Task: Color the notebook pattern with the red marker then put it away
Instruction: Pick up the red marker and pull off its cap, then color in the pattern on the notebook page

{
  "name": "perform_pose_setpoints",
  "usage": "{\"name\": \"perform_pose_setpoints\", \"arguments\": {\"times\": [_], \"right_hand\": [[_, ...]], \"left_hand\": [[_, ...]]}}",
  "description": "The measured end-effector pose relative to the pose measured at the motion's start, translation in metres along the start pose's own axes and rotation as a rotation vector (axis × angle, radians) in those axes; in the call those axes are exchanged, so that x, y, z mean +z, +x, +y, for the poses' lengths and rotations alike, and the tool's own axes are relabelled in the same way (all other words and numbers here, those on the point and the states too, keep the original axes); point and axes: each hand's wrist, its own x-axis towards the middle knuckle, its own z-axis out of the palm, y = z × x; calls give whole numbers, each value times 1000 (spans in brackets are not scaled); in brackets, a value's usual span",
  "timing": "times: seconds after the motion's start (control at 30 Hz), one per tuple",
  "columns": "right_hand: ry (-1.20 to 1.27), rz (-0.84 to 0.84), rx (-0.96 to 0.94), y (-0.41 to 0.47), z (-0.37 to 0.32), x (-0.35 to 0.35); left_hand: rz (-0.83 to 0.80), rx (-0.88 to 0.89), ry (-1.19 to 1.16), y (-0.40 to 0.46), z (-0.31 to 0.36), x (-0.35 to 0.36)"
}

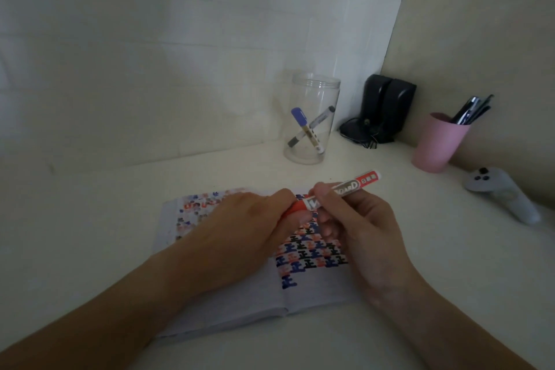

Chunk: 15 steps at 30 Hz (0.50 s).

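An open notebook point(312, 288) lies on the white desk, its pages covered with a red, blue and black pattern point(312, 255). Both hands hold the red marker point(348, 186) level above the right page. My right hand point(357, 225) grips the white barrel. My left hand point(249, 225) pinches the red cap point(297, 207) at the marker's left end. Whether the cap is seated or partly off cannot be told. My left forearm covers part of the left page.
A clear plastic jar point(312, 123) with a blue and a black marker stands behind the notebook. A pink cup point(435, 144) of pens, black speakers point(384, 108) and a grey controller point(504, 192) sit at the right by the wall.
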Motion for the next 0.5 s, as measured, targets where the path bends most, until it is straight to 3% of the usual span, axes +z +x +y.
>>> {"name": "perform_pose_setpoints", "arguments": {"times": [0.13, 0.2, 0.3, 0.37, 0.5], "right_hand": [[-17, 7, -39, -3, 2, 7], [28, 55, -18, 1, -4, 3], [215, 259, 27, 12, -21, -24], [220, 288, 44, 10, -25, -36], [163, 171, 37, 4, -23, -29]], "left_hand": [[-16, 28, -110, 1, 2, 4], [-18, -53, -330, -1, 2, -4], [-27, -263, -715, -6, -14, -17], [16, -306, -702, -5, -24, -20], [10, -249, -543, -10, -19, -11]]}}
